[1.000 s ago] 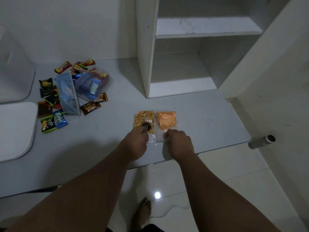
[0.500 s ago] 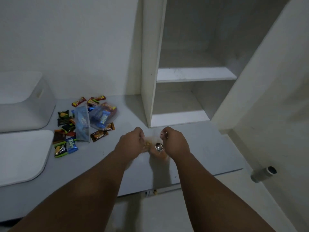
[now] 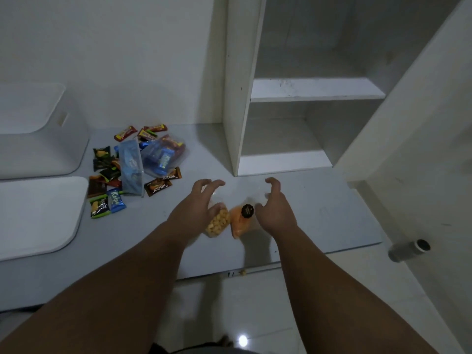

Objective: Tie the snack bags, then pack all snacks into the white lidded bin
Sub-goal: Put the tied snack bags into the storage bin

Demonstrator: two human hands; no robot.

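Grey smooth counter (image 3: 319,213), white cabinet behind. Two clear crinkly bags near edge, touching: yellow puff bag (image 3: 217,222) and orange crisp bag (image 3: 238,223) with round black sticker (image 3: 247,210). Left hand (image 3: 196,203) and right hand (image 3: 274,208) flank them, fingers splayed wide, gripping nothing. Half second earlier both pinched bags together. Rounded white bin (image 3: 51,149) far left, beside glossy wrapper pile (image 3: 132,164).

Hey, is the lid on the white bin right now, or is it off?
Off. The lid lies flat on the table in front of the white bin, not on it.
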